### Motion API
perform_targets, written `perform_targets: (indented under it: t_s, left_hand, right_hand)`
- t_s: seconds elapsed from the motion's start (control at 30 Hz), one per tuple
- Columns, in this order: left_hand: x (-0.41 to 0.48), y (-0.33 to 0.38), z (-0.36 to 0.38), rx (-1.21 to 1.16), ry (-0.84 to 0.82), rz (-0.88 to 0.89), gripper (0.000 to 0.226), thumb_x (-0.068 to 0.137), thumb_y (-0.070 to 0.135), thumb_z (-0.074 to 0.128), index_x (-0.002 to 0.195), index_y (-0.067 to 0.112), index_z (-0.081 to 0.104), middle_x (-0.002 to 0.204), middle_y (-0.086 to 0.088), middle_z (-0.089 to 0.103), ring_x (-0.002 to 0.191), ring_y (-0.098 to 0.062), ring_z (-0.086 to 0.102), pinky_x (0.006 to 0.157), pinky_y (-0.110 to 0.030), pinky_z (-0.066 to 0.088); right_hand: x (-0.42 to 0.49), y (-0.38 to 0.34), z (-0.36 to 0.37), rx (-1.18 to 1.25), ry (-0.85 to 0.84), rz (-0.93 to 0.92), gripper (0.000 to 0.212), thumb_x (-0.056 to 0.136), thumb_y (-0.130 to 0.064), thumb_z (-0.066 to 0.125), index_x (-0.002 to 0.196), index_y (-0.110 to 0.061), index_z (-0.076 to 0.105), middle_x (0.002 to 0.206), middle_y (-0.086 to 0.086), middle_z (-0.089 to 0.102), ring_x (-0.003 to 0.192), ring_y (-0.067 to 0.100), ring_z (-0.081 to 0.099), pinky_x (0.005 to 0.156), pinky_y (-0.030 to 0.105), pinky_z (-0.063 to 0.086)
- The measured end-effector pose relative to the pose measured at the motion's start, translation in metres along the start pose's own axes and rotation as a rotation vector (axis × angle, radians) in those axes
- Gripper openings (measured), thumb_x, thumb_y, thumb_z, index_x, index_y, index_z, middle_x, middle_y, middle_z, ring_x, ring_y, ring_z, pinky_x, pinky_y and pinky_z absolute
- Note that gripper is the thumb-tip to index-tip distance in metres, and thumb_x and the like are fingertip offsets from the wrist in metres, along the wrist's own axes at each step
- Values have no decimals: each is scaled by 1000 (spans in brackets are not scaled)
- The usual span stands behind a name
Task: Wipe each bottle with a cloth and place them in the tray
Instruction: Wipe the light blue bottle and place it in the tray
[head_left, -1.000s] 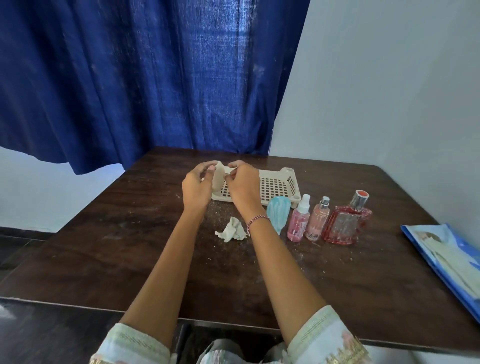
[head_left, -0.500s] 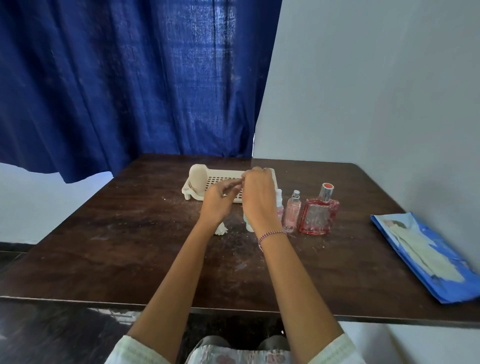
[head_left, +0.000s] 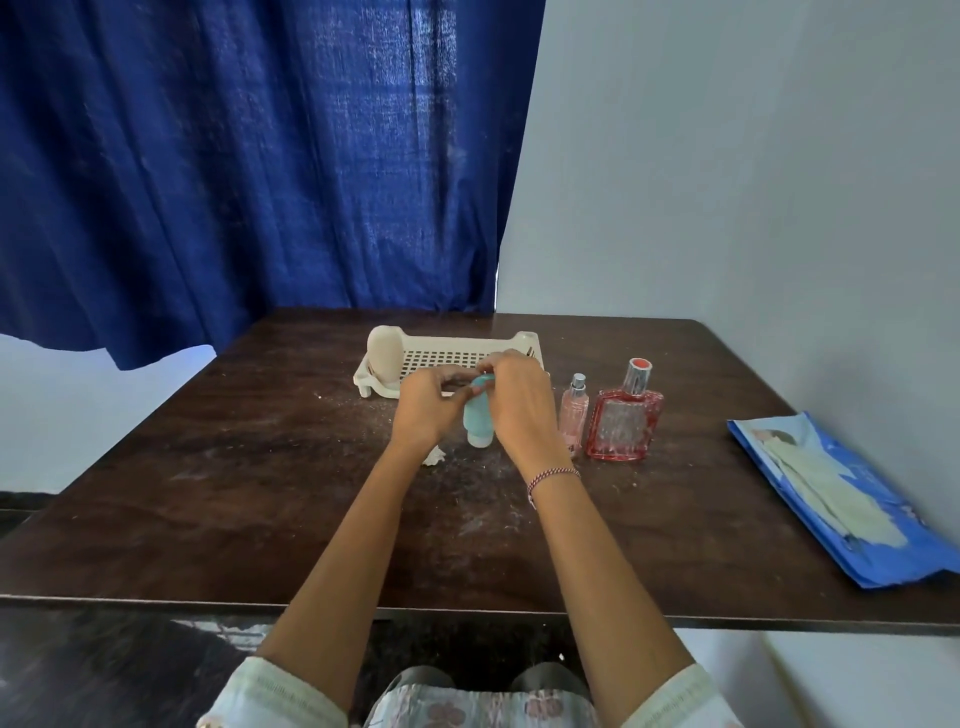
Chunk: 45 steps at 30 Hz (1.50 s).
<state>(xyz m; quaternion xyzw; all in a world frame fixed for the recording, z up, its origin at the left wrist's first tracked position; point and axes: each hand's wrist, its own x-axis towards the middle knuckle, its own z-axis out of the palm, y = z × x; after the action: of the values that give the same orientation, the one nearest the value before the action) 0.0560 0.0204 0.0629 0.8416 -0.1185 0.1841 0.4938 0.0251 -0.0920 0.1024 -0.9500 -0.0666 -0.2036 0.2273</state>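
the teal bottle (head_left: 477, 418) stands cap down just in front of the tray (head_left: 457, 343), and both your hands are on its upper end: the right hand (head_left: 519, 410) has its fingers curled over the tip, pinching it, and the left hand (head_left: 423, 408) has its fingers curled in against the same end. it looks like a soft squeeze tube, light and easy to dent, so hold it round the middle or by the firmer cap while you wipe. the red glass bottle (head_left: 623, 423), off the tray's right front corner, is likely heavy, slick and breakable; take it by the body, not the cap. the cloth (head_left: 434, 457), nearer you than the tray, is mostly hidden behind your left wrist. your right hand covers whatever stands between the teal bottle and the pink spray bottle (head_left: 573, 415). a cream bottle (head_left: 384, 348) sits at the tray's left end; standing or leaning, you cannot tell
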Motion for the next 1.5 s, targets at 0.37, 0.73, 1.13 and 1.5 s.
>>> perform_targets:
  t_s: [0.37,0.73,1.13,1.5]
  left_hand:
    - [13,-23,-30,3,77,-9,20,83,4,69,103,5,71,91,6,66,77,8,58,70,1,44]
    - [9,-41,-32,-108,96,14,26,86,4,65,106,19,72,101,10,68,82,12,61,78,-7,49]
    - [1,-64,-23,-310,58,105,27,91,12,61,110,31,66,113,23,66,116,-4,57,90,-16,49]
    - [2,-74,-23,-300,22,155,26,94,21,56,119,25,65,102,-7,64,94,-11,57,83,-19,48]
  right_hand:
    - [16,-15,36,301,93,-66,26,88,-3,57,113,-6,66,112,10,66,103,20,59,88,20,41]
    - [-20,2,69,312,122,-95,17,92,-17,58,104,-9,67,101,3,62,88,11,56,78,14,45]
    - [-31,-7,99,172,-230,-257,33,84,-30,67,104,-3,67,108,10,54,104,22,46,89,34,44]
    - [-9,12,62,517,174,60,22,82,-19,71,101,-12,64,96,-2,64,83,6,57,69,8,43]
